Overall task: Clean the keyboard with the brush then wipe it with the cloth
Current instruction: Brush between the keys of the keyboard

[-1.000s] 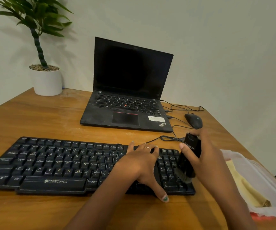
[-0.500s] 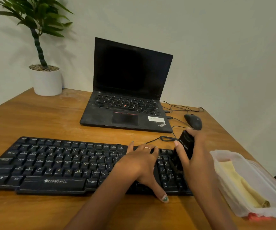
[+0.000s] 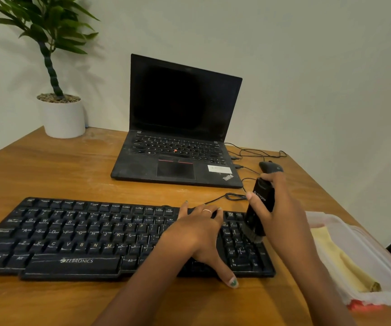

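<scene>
Brushing the number pad of the keyboard (image 3: pixel 77 236) — the right hand (image 3: pixel 281 208) is gripping the brush (image 3: pixel 259 208), the left hand (image 3: pixel 196 234) is lying flat on the keys — next probably sweeping leftward, the cloth (image 3: pixel 340 260) waiting.

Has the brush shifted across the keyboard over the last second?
Barely. The brush in the right hand went from the keyboard's near right corner up over the number pad, away from the person.

bench (image 3: pixel 48 175): wood, grained, smooth satin sheen | keyboard (image 3: pixel 72 234): black matt plastic, dusty edges | brush (image 3: pixel 259 208): glossy black plastic handle, soft grey bristles | cloth (image 3: pixel 340 260): yellow fabric, matt | tub (image 3: pixel 377 260): translucent plastic | laptop (image 3: pixel 178 161): matt black, dusty | pot (image 3: pixel 64 120): white, smooth matt
</scene>
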The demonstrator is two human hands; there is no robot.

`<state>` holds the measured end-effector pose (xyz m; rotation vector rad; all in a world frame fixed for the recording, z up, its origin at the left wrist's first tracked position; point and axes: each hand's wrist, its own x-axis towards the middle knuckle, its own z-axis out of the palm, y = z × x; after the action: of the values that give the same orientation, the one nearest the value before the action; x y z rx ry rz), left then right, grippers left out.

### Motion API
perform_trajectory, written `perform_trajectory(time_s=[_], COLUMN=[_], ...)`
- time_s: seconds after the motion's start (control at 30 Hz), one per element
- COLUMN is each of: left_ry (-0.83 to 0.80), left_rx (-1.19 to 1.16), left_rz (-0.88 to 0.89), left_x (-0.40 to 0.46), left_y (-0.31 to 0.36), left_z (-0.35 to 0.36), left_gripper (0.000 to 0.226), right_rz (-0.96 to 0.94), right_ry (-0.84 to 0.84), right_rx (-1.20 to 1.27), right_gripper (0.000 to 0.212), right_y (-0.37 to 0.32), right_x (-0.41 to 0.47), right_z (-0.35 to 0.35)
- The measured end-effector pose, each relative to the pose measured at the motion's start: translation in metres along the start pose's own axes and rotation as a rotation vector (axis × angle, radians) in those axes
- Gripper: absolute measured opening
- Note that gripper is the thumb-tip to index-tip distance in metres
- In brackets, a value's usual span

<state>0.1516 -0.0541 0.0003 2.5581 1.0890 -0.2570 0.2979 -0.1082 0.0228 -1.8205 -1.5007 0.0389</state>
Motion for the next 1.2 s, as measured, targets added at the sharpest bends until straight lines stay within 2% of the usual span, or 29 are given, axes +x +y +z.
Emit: perform_trajectory(time_s=[0.1,0.27,0.4,0.47,0.57,0.7,0.73,0.87,0.9,1.03,1.2], left_ry=[-0.001,-0.003,0.000,-0.003,0.004,0.005,0.003,0.004,0.001,-0.001,0.004], left_rx=[-0.001,-0.008,-0.007,-0.008,-0.016,-0.013,-0.011,-0.015,-0.017,-0.014,-0.018], left_rz=[-0.004,0.001,0.001,0.001,0.004,0.003,0.002,-0.002,-0.001,0.000,0.004], left_x=[0.000,-0.001,0.000,0.000,-0.001,0.000,0.000,-0.001,-0.001,0.000,0.000], left_y=[0.001,0.000,0.000,0.001,0.000,0.000,0.001,0.000,0.000,0.000,0.000], left_z=[0.000,-0.001,-0.001,-0.001,0.000,0.000,0.000,-0.001,-0.001,-0.001,0.000], left_gripper=[0.131,0.131,0.131,0.131,0.131,0.131,0.131,0.130,0.130,0.130,0.130], right_rz=[-0.010,-0.046,-0.085,-0.083,-0.059,-0.075,-0.070,-0.066,-0.058,-0.114,-0.178], right_ry=[0.139,-0.068,0.108,0.048,-0.104,0.090,0.094,-0.118,-0.129,0.090,-0.131], right_rx=[0.037,-0.098,-0.033,-0.081,-0.132,-0.042,-0.021,-0.110,-0.117,-0.049,-0.135], right_gripper=[0.037,0.031,0.032,0.026,0.028,0.034,0.034,0.029,0.030,0.035,0.032], right_y=[-0.003,-0.002,-0.005,-0.002,0.000,-0.002,-0.001,0.003,0.002,-0.001,0.002], right_x=[-0.013,0.004,0.001,0.001,0.013,0.005,0.001,0.010,0.013,0.010,0.022], right_z=[0.014,0.007,0.016,0.018,0.005,0.008,0.012,0.005,0.002,0.012,0.012])
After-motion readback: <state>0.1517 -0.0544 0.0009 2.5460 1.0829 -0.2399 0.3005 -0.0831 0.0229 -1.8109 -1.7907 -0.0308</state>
